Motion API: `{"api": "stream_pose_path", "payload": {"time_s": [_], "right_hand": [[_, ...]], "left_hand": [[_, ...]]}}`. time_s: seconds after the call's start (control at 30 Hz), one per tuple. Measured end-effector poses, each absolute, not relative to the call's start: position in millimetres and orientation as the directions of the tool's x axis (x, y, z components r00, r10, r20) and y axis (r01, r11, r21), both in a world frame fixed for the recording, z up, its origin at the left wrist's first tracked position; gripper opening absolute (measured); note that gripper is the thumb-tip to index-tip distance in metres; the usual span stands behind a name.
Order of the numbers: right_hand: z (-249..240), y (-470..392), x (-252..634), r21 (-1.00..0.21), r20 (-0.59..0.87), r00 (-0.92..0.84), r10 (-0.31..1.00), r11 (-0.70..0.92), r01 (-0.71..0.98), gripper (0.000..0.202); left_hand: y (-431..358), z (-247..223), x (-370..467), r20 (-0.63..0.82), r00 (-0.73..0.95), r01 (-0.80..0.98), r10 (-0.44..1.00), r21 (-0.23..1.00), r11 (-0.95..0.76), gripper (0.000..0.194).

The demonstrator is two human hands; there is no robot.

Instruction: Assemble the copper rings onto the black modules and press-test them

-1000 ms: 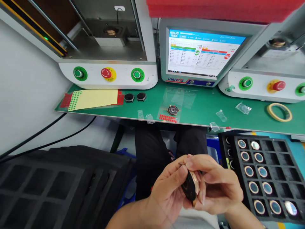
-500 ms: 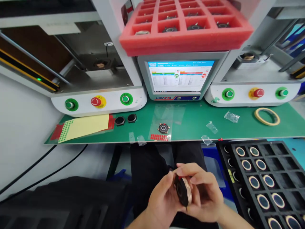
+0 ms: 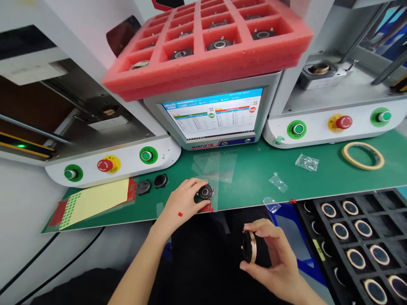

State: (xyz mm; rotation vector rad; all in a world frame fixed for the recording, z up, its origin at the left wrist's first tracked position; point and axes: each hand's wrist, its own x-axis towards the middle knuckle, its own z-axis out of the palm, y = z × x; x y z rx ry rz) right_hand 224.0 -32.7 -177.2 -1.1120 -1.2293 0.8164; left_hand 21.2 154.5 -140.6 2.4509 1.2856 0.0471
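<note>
My left hand is on the green table, thumb and fingers round the edges of a round black watch body that lies back side up beside red stickers. A small red sticker clings to the back of that hand. Off the table's front edge, my right hand holds a second watch body on edge between thumb and fingers; it has a gold rim and a black back. Two dark watches lie left of my left hand.
A red foam tray of watch parts sits above the screen. Machines with buttons flank it. On the table are a yellow sheet, plastic scraps and a tape roll. A black tray holds round parts at right.
My left hand has left the watch body held in my right hand and reached up-left to the one on the table. The camera view has shifted and tilted.
</note>
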Motion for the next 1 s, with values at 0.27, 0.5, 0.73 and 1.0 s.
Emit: {"api": "stream_pose_path", "payload": {"time_s": [0.27, 0.5, 0.73, 1.0], "right_hand": [[-180, -35, 225, -0.969, 0.245, 0.199, 0.949, 0.242, 0.039, 0.049], [-168, -47, 213, -0.959, 0.276, 0.265, 0.924, 0.282, 0.013, 0.048], [-165, -57, 221, -0.912, 0.36, 0.266, 0.894, 0.277, 0.302, 0.043], [-156, 10, 273, -0.684, 0.347, 0.024, 0.938, 0.236, 0.69, 0.044]], "left_hand": [[164, -146, 28, -0.142, 0.615, 0.771, 0.776, 0.314, -0.554, 0.027], [155, -153, 30, -0.023, 0.584, 0.782, 0.811, 0.282, -0.555, 0.025], [149, -154, 35, -0.026, 0.541, 0.801, 0.841, 0.32, -0.505, 0.017], [164, -136, 40, -0.07, 0.502, 0.721, 0.862, 0.584, -0.373, 0.038]]}}
